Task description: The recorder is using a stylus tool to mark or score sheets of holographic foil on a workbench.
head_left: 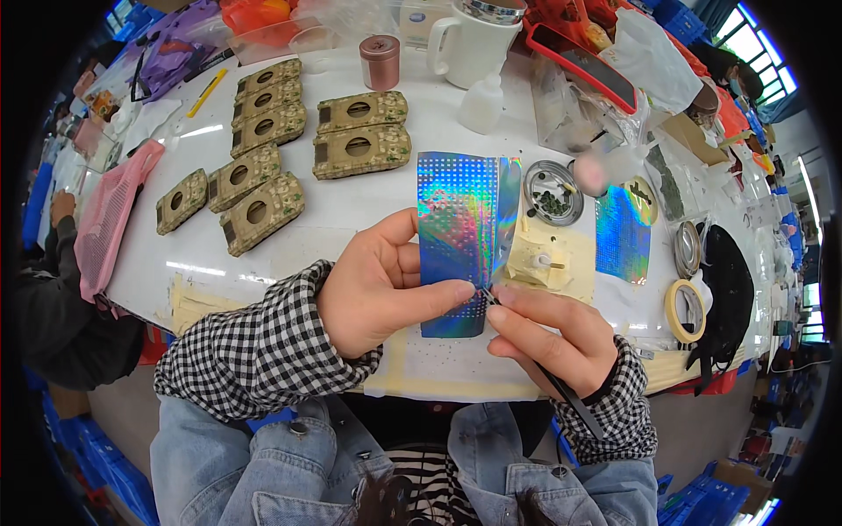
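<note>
My left hand (373, 285) grips a shiny blue holographic sheet (456, 219) by its left edge, thumb across the front. Rows of small pale marks cover the sheet, which is raised over the table. My right hand (561, 337) is closed on dark tweezers (574, 405), their handle sloping down past the palm. The tweezer tips meet the sheet's lower right edge, close to my left thumb. Any tiny piece between the tips is too small to make out. Several camouflage-painted model tank hulls (361, 151), each with a round hole on top, sit in groups at the left.
Right of the sheet stands a round metal tin (553, 193) of small dark green parts. A second holographic sheet (623, 232) and a tape roll (685, 311) lie farther right. Behind are a white mug (478, 48), a pink canister (380, 63), a squeeze bottle (481, 105) and a red-cased phone (582, 67).
</note>
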{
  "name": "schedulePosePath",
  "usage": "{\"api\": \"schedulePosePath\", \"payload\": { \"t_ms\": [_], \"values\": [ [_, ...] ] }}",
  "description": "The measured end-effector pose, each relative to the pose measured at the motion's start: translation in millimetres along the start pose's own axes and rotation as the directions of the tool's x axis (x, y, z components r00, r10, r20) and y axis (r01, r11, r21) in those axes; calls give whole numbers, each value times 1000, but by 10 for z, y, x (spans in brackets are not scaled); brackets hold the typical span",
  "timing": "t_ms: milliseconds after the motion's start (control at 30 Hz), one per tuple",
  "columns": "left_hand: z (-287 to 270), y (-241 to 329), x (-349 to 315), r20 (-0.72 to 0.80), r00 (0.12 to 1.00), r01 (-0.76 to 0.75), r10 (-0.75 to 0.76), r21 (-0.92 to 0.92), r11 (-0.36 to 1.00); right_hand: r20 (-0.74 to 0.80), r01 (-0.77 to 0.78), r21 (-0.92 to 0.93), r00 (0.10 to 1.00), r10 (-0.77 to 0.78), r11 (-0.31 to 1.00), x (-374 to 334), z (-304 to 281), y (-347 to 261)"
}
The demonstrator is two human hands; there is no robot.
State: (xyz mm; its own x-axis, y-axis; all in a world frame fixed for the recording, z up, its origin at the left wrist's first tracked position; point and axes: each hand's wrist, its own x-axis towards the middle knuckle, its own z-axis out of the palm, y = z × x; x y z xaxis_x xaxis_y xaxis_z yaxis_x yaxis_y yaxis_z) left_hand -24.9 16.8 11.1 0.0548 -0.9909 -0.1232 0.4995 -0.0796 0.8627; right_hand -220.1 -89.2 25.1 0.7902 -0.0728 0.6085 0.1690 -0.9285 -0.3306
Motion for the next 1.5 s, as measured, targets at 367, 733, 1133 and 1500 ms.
{"api": "schedulePosePath", "payload": {
  "t_ms": [367,733,1133,1500],
  "values": [
    [-8,-21,-2,-19,1000,14,-13,29,999,15,-83,33,997,82,996,-17,10,-23],
    [-7,-31,5,16,992,129,-128,-158,979,5,48,-30,999,-48,998,-24,1,-11],
    [0,-54,11,-7,995,100,-103,-193,976,9,38,-38,999,-38,999,-22,4,-31],
    [-9,-80,11,-6,998,61,-62,-157,986,0,20,-28,1000,-20,999,-32,22,-27]
  ]
}}
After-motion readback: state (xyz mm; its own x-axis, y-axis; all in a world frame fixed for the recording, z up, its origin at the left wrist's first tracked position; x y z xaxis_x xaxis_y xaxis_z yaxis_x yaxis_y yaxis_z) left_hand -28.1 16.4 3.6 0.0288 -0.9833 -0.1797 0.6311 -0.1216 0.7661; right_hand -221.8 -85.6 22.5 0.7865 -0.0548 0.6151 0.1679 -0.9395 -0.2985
